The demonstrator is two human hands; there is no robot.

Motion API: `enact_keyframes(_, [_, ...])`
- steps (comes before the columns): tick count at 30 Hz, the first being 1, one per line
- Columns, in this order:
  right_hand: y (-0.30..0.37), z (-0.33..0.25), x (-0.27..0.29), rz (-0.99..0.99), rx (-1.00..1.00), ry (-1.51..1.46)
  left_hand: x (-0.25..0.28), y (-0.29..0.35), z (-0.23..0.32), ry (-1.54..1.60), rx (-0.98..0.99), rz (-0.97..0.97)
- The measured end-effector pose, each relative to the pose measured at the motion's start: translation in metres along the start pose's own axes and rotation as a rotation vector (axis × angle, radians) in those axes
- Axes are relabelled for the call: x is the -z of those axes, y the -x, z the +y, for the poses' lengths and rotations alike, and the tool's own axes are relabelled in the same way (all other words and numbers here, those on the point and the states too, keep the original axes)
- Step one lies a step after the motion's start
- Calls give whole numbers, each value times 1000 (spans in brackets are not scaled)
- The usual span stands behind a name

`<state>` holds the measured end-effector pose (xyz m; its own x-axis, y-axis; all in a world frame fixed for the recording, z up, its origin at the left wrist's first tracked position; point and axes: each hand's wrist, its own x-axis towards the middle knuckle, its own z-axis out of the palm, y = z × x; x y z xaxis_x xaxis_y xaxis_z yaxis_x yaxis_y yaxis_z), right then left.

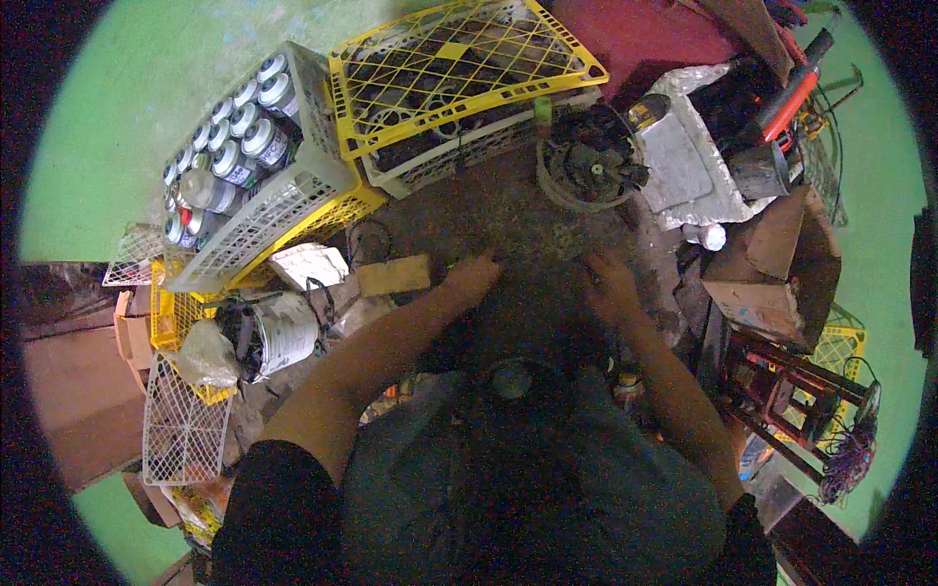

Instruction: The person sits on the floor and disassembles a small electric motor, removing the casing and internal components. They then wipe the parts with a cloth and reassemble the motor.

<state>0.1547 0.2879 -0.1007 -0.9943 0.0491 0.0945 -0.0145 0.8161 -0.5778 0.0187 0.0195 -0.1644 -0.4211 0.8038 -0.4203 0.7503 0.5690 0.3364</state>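
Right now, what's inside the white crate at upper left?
The white crate holds rows of spray cans, silver caps showing. Their bodies and the crate bottom are hidden behind its wall.

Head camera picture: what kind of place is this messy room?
Probably a repair workshop or storeroom. A white plastic crate of grey spray cans, stacked yellow plastic lattice crates and a dark greasy machine part with a round rim crowd the dirty floor.

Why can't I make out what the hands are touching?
Head view: dim light and the person's own shadow darken the surface under the left hand and right hand; fisheye bends the yellow crate; black vignette rims the frame.
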Motion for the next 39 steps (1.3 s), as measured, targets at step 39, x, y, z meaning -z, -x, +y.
enact_keyframes(39, [2,21,17,53,-213,1,163,-58,66,-37,-149,847])
